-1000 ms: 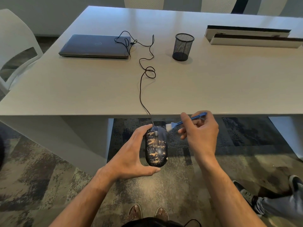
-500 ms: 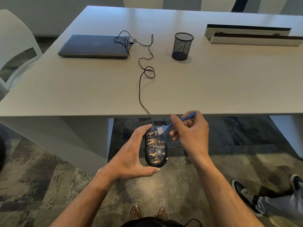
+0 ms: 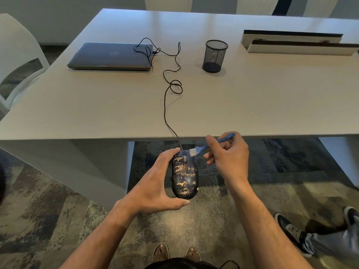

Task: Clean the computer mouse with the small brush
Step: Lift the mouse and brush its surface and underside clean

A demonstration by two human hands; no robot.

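Note:
A dark computer mouse (image 3: 185, 174) speckled with tan dust is held in the air in front of the table's near edge. My left hand (image 3: 155, 183) grips it lengthwise, fingers at its front and thumb at its back. My right hand (image 3: 228, 156) pinches a small blue brush (image 3: 211, 144) with white bristles. The bristles touch the mouse's front right corner. The mouse's black cable (image 3: 168, 98) runs up over the table to a closed laptop (image 3: 110, 56).
A black mesh pen cup (image 3: 214, 56) stands on the grey table (image 3: 272, 98). Two long flat boxes (image 3: 299, 43) lie at the back right. A white chair (image 3: 17, 55) is at the left. Another person's shoe (image 3: 291, 232) is on the carpet at lower right.
My right hand swept the brush left onto the mouse's front, then drew it back slightly right to the front right corner. My left hand and the mouse stayed put.

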